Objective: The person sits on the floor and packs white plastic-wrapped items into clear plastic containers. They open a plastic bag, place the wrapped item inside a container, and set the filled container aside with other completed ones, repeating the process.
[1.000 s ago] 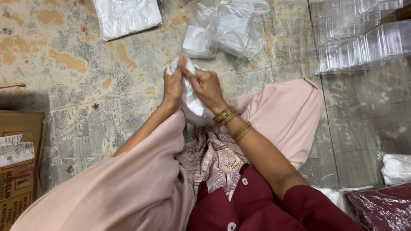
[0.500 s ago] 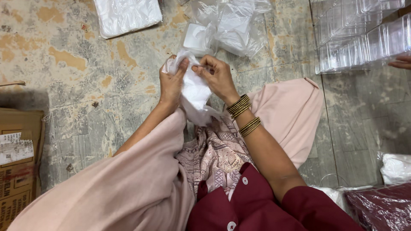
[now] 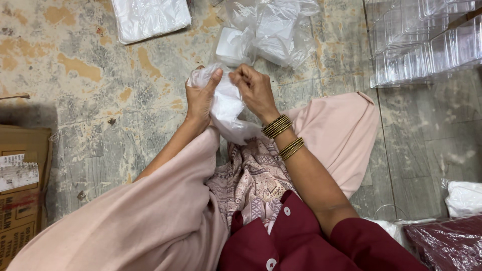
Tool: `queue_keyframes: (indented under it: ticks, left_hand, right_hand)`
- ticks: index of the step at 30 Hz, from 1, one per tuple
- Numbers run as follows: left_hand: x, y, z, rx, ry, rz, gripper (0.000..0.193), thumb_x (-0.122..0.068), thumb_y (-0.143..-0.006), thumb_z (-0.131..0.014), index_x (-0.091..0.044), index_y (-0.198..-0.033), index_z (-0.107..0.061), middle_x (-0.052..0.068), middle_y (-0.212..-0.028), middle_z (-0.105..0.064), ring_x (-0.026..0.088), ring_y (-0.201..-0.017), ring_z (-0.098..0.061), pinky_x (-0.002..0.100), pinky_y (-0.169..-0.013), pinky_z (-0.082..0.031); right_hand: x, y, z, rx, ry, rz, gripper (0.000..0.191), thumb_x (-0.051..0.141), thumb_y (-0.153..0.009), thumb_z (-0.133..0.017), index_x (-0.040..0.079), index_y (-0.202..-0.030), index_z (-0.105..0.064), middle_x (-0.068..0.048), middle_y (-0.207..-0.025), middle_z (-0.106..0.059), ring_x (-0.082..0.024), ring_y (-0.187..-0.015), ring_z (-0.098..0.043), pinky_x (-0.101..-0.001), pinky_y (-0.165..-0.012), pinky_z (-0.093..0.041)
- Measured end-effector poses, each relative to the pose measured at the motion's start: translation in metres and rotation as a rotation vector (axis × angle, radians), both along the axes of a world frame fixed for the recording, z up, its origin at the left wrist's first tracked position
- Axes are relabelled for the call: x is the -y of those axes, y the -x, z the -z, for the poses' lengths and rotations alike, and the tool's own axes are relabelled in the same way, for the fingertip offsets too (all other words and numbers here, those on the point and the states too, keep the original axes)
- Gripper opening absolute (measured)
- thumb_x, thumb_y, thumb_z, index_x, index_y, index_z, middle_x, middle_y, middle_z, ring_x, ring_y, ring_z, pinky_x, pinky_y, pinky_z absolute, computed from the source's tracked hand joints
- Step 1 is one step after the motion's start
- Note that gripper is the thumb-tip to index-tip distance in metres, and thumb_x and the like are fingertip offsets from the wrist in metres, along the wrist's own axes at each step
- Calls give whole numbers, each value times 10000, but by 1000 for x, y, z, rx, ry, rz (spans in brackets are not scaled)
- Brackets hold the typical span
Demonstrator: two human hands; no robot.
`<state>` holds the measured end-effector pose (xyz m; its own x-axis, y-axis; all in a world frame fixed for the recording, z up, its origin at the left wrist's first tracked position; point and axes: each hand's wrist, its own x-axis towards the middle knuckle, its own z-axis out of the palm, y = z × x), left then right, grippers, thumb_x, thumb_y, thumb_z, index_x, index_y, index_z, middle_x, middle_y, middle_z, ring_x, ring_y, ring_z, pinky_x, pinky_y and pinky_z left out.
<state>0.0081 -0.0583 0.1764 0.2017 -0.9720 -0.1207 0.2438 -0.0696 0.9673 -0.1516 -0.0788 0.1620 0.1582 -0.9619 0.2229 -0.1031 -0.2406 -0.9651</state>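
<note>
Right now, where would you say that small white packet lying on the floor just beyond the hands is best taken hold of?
Probably across the two short sides of the white packet, coming from above. It looks like a flat, squarish block lying level on the floor. Its right edge touches the crumpled clear plastic bag, so the near-left corner is freest. Both hands are busy: left hand and right hand grip a white bag.

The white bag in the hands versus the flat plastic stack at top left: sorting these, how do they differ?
The white bag is crumpled and held up by the left hand and right hand; the flat plastic stack lies smooth and untouched on the floor. Both look thin, whitish plastic.
</note>
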Motion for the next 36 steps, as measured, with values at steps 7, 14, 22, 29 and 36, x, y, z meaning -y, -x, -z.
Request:
queue_keyframes:
  ticks: [7, 14, 22, 29, 36]
  left_hand:
    - [2, -5, 11, -179, -43, 61, 260, -196, -854, -835, -89, -1030, -678, 6, -946, -723, 88, -830, -678, 257, -753, -567]
    - [5, -11, 29, -66, 6, -3, 344, -262, -978, -862, -94, -909, -569, -27, -822, -570, 79, -705, -513, 277, -623, -463]
    - [2, 1, -5, -141, -171, 44, 227, -228, -774, -814, -134, -940, -690, -27, -843, -726, 77, -747, -689, 262, -694, -577]
    - [2, -6, 2, 42, -8, 2, 247, -247, -869, -865, -83, -875, -680, -23, -815, -661, 60, -702, -572, 252, -635, -497]
    - [2, -9, 13, 16, -17, -17, 335, -385, -904, -804, -93, -823, -660, -16, -761, -654, 84, -652, -586, 262, -608, -501]
  right_hand:
    - [1, 0, 5, 34, -49, 45, 394, 229, -1105, -633, 4, -788, -567, -11, -660, -471, -73, -635, -388, -301, -550, -355]
    - [-3, 5, -5, -183, 52, -162, 316, 263, -989, -693, 7, -809, -647, -26, -595, -524, -96, -532, -435, -319, -505, -361]
    - [0, 7, -3, -141, -23, -32, 253, 197, -1064, -610, -12, -958, -705, -52, -638, -579, -90, -576, -495, -311, -539, -409]
    - [0, 6, -8, -22, -27, -156, 104, 97, -934, -722, 5, -982, -714, -8, -824, -730, -41, -729, -661, -244, -658, -558]
    - [-2, 6, -6, -202, -46, -124, 175, 192, -993, -676, 40, -955, -753, -16, -734, -715, -60, -636, -613, -260, -583, -482]
